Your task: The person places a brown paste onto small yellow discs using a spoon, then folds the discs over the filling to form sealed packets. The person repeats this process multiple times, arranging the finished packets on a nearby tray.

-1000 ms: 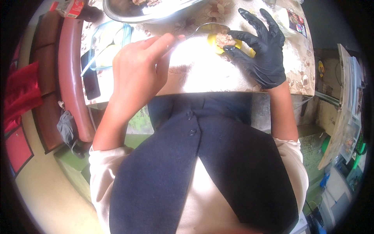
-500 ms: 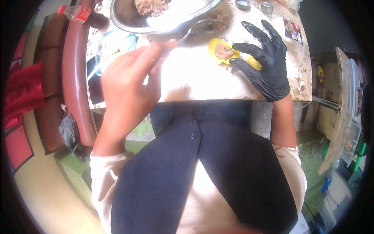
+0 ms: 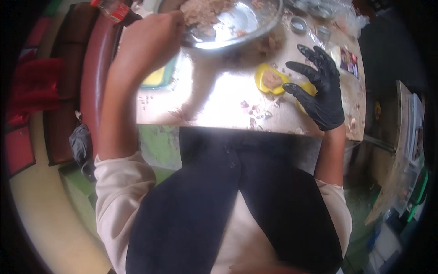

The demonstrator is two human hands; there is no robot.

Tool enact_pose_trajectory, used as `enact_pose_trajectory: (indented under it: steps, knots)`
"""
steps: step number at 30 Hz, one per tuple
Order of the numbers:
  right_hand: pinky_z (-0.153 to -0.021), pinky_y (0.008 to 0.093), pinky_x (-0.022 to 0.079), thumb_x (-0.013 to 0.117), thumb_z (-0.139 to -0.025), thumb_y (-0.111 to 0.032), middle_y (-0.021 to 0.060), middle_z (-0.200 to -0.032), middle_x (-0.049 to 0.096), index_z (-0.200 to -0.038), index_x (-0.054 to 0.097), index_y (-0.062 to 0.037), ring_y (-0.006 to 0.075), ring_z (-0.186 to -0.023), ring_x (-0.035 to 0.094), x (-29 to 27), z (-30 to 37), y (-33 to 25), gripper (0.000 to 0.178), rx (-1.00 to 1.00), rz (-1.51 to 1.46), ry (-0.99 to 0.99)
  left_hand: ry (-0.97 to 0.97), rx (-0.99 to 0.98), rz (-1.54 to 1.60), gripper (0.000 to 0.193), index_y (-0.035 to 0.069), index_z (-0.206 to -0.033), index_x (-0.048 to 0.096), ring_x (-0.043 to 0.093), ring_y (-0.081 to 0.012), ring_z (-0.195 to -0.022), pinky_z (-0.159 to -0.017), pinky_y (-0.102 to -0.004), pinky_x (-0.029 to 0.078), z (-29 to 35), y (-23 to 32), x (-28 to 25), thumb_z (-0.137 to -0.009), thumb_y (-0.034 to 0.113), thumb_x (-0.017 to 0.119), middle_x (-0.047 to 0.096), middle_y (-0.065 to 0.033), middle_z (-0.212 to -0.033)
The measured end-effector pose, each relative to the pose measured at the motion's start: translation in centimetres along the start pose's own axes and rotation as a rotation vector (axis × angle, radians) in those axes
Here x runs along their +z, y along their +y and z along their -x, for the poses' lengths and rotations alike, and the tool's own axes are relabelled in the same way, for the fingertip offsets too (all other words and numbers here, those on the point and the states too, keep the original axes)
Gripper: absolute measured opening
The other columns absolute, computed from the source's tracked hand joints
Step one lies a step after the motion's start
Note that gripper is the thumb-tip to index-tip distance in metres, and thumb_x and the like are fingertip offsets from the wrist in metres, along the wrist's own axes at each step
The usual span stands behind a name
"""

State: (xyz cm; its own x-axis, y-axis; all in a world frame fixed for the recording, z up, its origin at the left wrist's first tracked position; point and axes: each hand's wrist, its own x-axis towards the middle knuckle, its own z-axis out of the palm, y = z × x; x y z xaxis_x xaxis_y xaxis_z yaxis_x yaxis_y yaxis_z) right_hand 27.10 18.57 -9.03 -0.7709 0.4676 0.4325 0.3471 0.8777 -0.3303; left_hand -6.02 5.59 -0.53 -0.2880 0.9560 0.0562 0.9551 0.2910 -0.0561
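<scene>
My bare left hand [image 3: 153, 41] is at the left rim of a large metal bowl [image 3: 237, 42], fingers closed. The spoon it held a moment earlier is now hidden behind the hand and bowl rim. In the bowl lies a pinkish-brown minced meat mixture [image 3: 205, 16]. On the table rests a yellow, mould-like piece [image 3: 261, 86] with a lump of minced meat [image 3: 272, 80] in its left hollow. My right hand [image 3: 317, 86], in a black glove, hovers over that piece's right part, fingers spread and thumb beside the hollow. The glove hides part of it.
A clear tub [image 3: 169, 75] with something yellow stands below the left forearm. Small metal cups [image 3: 299, 24], a dark printed packet [image 3: 349, 61] and plastic bags [image 3: 351, 16] lie at the right back. A red-labelled bottle [image 3: 112, 9] leans at the back left, beside a red-brown padded seat [image 3: 96, 82].
My left hand has moved away and up to the bowl, taking the spoon out of sight. The right hand keeps its spread pose by the yellow piece. The view has shifted slightly.
</scene>
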Motion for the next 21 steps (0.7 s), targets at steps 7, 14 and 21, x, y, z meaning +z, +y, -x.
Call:
enact_pose_trajectory:
  steps: [7,14,21]
  knots:
    - [-0.112,0.0484,0.036,0.091,-0.073,-0.032,0.0037,-0.146,0.058,-0.110,0.069,-0.0237,0.0356,-0.141,0.045,0.0,1.5,-1.8,0.044,-0.064,0.040,-0.014,0.368,0.111,0.120,0.022,0.007,-0.117,0.072,0.070,-0.0281,-0.086,-0.077,-0.0399,0.054,5.4,2.8,-2.3,-0.101,0.018,0.063,0.073,-0.0101,-0.093]
    - [-0.083,0.0436,0.044,0.076,-0.090,-0.018,0.0089,-0.093,0.069,-0.092,0.078,-0.0098,0.0304,-0.091,0.059,0.5,1.2,-1.4,0.009,0.284,-0.062,0.020,-0.693,-0.233,1.394,0.034,0.000,-0.124,0.068,0.054,-0.0065,-0.051,-0.048,-0.0222,0.045,6.9,8.9,6.3,-0.111,0.027,0.053,0.069,-0.0042,-0.082]
    - [-0.081,0.0487,0.037,0.079,-0.086,-0.032,0.0014,-0.089,0.062,-0.079,0.071,-0.0187,0.0317,-0.094,0.054,3.1,0.7,-1.0,0.017,0.248,0.131,0.102,-0.706,-0.466,1.767,0.040,-0.003,-0.120,0.064,0.048,-0.0074,-0.043,-0.044,-0.0218,0.040,5.3,10.9,8.3,-0.109,0.035,0.056,0.069,-0.0069,-0.077]
